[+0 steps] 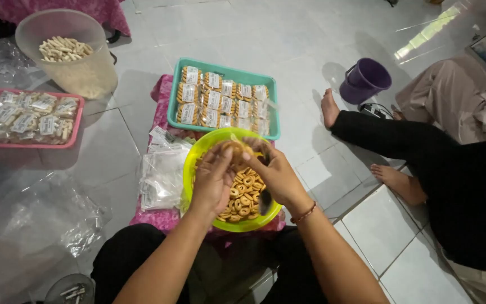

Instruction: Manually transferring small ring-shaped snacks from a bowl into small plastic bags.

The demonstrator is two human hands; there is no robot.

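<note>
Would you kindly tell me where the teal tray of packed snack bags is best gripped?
Grip the teal tray by its two short side rims, one hand each, from left and right; its raised, flared rim is bare there, and the packed bags fill the inside.

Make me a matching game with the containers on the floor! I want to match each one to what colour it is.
Things:
1. bowl of ring snacks under the hands
2. tray of packed snack bags behind the bowl
3. tray of packed bags at the far left
4. small bucket near the other person's foot

Colours:
A. purple
B. pink
C. lime green
D. teal

Pairs: 1-C, 2-D, 3-B, 4-A
</note>
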